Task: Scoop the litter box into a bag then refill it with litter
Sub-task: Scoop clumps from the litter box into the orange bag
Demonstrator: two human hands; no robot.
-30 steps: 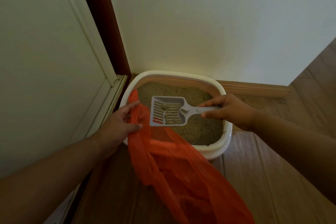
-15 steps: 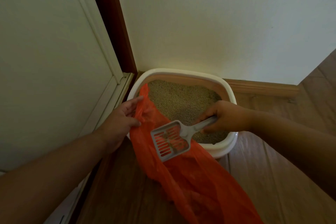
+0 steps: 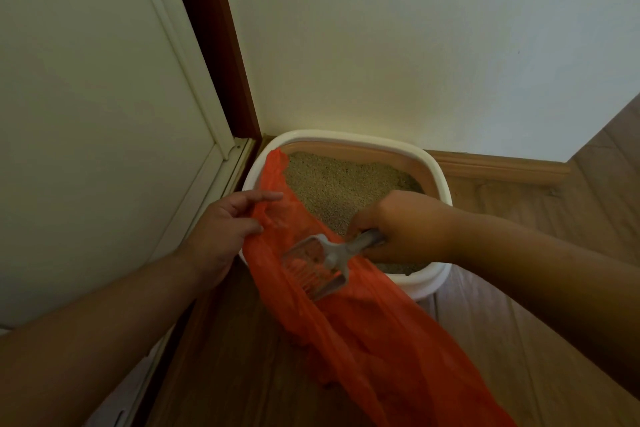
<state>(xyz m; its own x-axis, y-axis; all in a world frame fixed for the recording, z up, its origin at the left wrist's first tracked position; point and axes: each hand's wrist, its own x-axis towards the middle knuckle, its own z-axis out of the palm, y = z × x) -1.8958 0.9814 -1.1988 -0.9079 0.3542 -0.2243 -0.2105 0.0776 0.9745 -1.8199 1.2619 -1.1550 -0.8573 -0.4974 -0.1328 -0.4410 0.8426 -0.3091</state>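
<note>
A white litter box (image 3: 437,173) with tan litter (image 3: 339,187) stands in the corner of the room. An orange plastic bag (image 3: 374,333) drapes over the box's near left rim and trails across the floor to the lower right. My left hand (image 3: 225,225) pinches the bag's upper edge and holds its mouth apart. My right hand (image 3: 405,225) grips the handle of a grey slotted scoop (image 3: 318,263). The scoop is tipped downward with its head inside the bag's mouth. What lies in the scoop I cannot make out.
A white door panel (image 3: 86,114) with a dark red-brown frame (image 3: 214,45) stands at the left. A white wall (image 3: 415,28) rises behind the box, with a wooden baseboard (image 3: 502,168) at its foot. Wood floor (image 3: 502,340) runs to the right and front.
The scoop went from level above the litter down and toward me into the bag's mouth, tipping steeply. My left hand kept hold of the bag's edge. The camera view shifted slightly.
</note>
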